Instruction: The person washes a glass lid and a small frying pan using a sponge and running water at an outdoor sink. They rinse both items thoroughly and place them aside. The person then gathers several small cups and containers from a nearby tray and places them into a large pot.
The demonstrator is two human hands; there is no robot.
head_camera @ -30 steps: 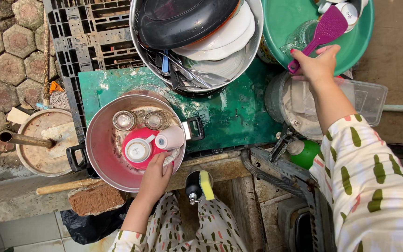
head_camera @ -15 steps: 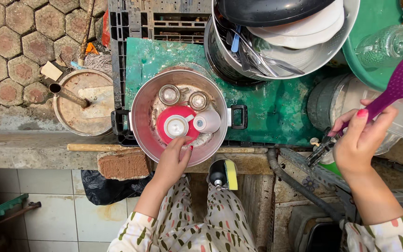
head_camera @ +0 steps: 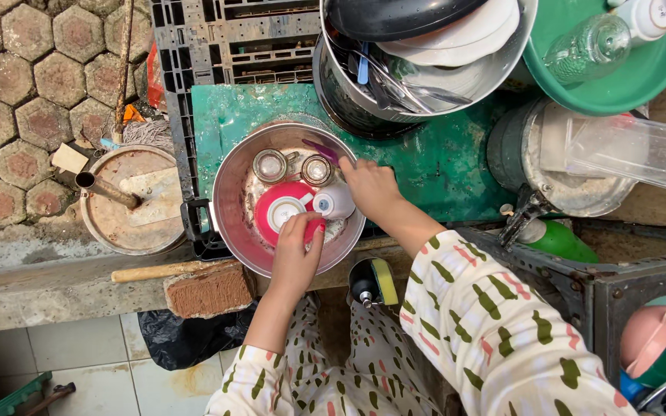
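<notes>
Both hands now inside the metal basin (head_camera: 229,192)

The right hand (head_camera: 370,187) has come down from the green tub (head_camera: 618,85) and lays the purple utensil (head_camera: 319,149) in the basin; the left hand (head_camera: 296,250) pinches the pink plate (head_camera: 287,208) between them, white cup (head_camera: 333,202) just beside

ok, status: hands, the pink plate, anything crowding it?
Left hand grips pink plate rim. Right hand lowers purple spatula into metal basin. White cup and two glass jars crowd plate.
</notes>
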